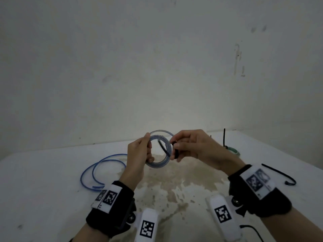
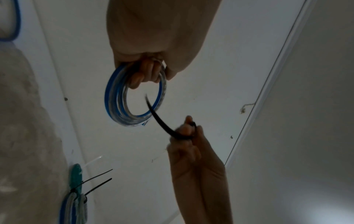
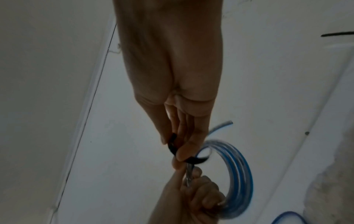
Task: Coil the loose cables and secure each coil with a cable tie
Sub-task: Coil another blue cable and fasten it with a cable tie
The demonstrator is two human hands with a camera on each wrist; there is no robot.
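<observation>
A coil of blue and clear cable is held up above the white table. My left hand grips its left side with curled fingers. My right hand pinches a black cable tie at the coil's right side. The tie's free end curves into the coil's opening.
A loose blue cable lies on the table at the left. A tied green and blue coil with black tie tails sits at the back right. A spare black cable tie lies at the right. The wall stands close behind.
</observation>
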